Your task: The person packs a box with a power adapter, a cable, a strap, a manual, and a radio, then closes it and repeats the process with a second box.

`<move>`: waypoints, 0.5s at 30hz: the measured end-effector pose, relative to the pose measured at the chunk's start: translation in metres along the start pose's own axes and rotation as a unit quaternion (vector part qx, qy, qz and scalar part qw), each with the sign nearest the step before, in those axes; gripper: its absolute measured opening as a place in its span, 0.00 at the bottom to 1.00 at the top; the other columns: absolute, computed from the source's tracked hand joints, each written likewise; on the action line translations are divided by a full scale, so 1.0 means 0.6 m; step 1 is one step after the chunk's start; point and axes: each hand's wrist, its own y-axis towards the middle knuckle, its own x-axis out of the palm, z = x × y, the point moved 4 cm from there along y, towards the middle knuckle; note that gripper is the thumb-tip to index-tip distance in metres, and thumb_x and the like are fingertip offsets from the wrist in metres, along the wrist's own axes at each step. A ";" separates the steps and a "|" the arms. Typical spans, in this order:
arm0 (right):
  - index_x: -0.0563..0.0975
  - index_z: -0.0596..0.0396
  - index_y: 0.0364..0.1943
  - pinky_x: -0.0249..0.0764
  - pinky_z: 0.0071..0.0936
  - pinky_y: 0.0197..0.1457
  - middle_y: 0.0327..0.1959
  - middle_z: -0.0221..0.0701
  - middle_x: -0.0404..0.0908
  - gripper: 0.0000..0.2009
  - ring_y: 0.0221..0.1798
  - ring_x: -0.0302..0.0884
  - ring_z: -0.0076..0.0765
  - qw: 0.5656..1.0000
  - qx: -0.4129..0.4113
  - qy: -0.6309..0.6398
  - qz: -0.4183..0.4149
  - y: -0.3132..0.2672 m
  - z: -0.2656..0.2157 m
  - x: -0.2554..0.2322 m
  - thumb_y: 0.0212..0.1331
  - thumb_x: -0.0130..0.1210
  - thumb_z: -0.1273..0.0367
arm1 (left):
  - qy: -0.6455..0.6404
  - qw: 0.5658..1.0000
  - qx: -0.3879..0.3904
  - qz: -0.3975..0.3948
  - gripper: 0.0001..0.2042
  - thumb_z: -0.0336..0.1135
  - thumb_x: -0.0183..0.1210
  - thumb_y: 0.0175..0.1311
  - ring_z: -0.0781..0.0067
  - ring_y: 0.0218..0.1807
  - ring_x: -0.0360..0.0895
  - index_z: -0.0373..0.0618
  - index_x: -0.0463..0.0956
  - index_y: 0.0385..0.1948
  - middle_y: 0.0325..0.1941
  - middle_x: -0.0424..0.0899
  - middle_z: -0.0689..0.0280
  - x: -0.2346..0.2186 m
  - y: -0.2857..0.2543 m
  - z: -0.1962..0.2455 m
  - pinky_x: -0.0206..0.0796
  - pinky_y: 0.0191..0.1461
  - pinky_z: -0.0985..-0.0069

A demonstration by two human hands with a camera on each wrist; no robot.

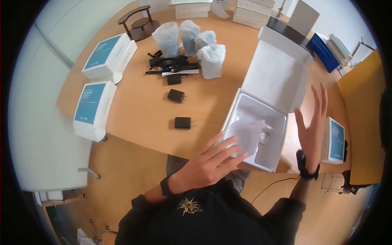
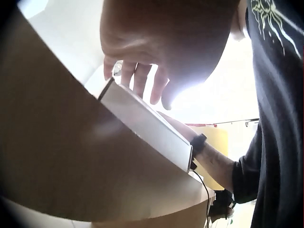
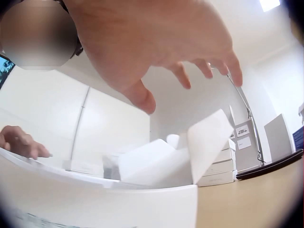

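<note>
An open white cardboard box (image 1: 232, 107) stands at the table's near edge, its lid (image 1: 277, 73) folded back. Inside is a white moulded tray (image 1: 267, 157) with recesses, and a translucent white sheet (image 1: 245, 132) lies over part of it. My left hand (image 1: 204, 166) reaches over the near left side of the box, fingers straight and spread above the sheet. In the left wrist view those fingers (image 2: 140, 78) hang just past the box's edge. To the right of the box my right hand (image 1: 312, 132) is raised, fingers extended and nothing in the palm.
Black power adapters (image 1: 182, 123) and bundled black cables (image 1: 173, 63) lie left of the box. Behind them stand several white-wrapped items (image 1: 211, 61). Blue-and-white boxes (image 1: 94, 103) sit on the left, another box (image 1: 335, 139) on the right. A brown stand (image 1: 141, 28) is farther back.
</note>
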 end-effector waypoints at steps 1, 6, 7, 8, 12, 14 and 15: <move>0.64 0.53 0.74 0.55 0.49 0.80 0.80 0.42 0.58 0.34 0.84 0.50 0.54 0.999 0.015 0.012 -0.047 -0.018 -0.002 -0.003 0.63 0.63 0.71 | 0.005 1.000 -0.007 0.002 0.21 0.28 0.65 0.61 0.56 0.64 0.78 0.46 0.82 0.58 0.53 0.84 0.62 -0.013 -0.003 -0.005 0.64 0.74 0.53; 0.66 0.54 0.74 0.49 0.51 0.83 0.81 0.43 0.58 0.33 0.84 0.49 0.54 0.974 0.072 0.134 -0.166 -0.104 -0.007 -0.029 0.63 0.61 0.70 | 0.144 0.979 -0.142 0.021 0.23 0.30 0.66 0.62 0.51 0.66 0.76 0.41 0.78 0.61 0.60 0.82 0.60 -0.092 -0.033 -0.082 0.64 0.72 0.54; 0.66 0.55 0.73 0.48 0.51 0.83 0.81 0.44 0.58 0.33 0.84 0.50 0.54 0.969 0.090 0.167 -0.161 -0.119 -0.009 -0.029 0.63 0.60 0.68 | 0.180 0.962 -0.204 0.003 0.24 0.30 0.66 0.61 0.50 0.67 0.75 0.40 0.77 0.61 0.60 0.82 0.60 -0.099 -0.039 -0.098 0.64 0.73 0.56; 0.66 0.56 0.73 0.48 0.52 0.83 0.81 0.45 0.58 0.33 0.84 0.50 0.54 0.962 0.108 0.199 -0.155 -0.132 -0.011 -0.027 0.62 0.60 0.66 | 0.179 0.963 -0.204 0.000 0.24 0.30 0.66 0.61 0.50 0.67 0.75 0.40 0.77 0.61 0.60 0.82 0.60 -0.101 -0.042 -0.107 0.64 0.73 0.56; 0.63 0.58 0.75 0.51 0.52 0.82 0.81 0.47 0.58 0.34 0.83 0.51 0.51 0.937 0.171 0.291 -0.092 -0.183 -0.006 -0.007 0.65 0.57 0.64 | 0.167 0.955 -0.242 -0.038 0.24 0.27 0.67 0.58 0.48 0.64 0.76 0.39 0.78 0.59 0.59 0.84 0.59 -0.099 -0.053 -0.133 0.66 0.70 0.58; 0.63 0.58 0.75 0.51 0.52 0.82 0.81 0.47 0.58 0.34 0.84 0.51 0.51 0.926 0.191 0.318 -0.074 -0.194 -0.004 0.002 0.65 0.57 0.64 | 0.159 0.954 -0.248 -0.057 0.24 0.27 0.67 0.59 0.49 0.62 0.78 0.40 0.78 0.59 0.58 0.84 0.59 -0.098 -0.050 -0.135 0.67 0.68 0.58; 0.62 0.58 0.75 0.51 0.52 0.82 0.80 0.47 0.58 0.34 0.84 0.51 0.51 0.914 0.202 0.346 -0.059 -0.196 -0.002 0.007 0.65 0.56 0.65 | 0.158 0.952 -0.257 -0.045 0.23 0.26 0.68 0.59 0.50 0.58 0.79 0.41 0.78 0.59 0.56 0.84 0.58 -0.101 -0.047 -0.133 0.69 0.65 0.59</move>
